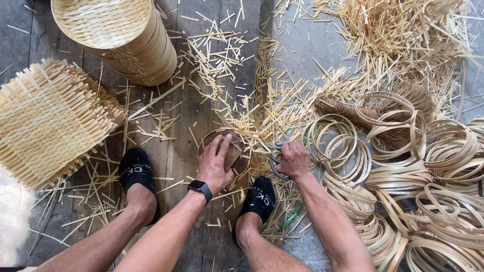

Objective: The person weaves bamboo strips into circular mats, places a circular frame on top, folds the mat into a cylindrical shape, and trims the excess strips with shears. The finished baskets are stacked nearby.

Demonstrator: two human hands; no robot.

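Head view, left hand (216, 163) spread flat on round woven disc (237, 151), right hand (294, 160) gripping scissors (275, 162)

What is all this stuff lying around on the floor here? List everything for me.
Round wooden block: one, brown, under the left hand.
Scissors: one pair, grey, in the right hand.
Stacked woven trays: one stack, pale, top left.
Woven mats: one pile, pale, far left.
Bamboo hoops: many, tan, right.
Brush: one, brown, among hoops.
Bamboo offcuts: countless, straw-coloured, scattered.
Socks: two, black.
Smartwatch: one, black, left wrist.
Left hand, right hand.
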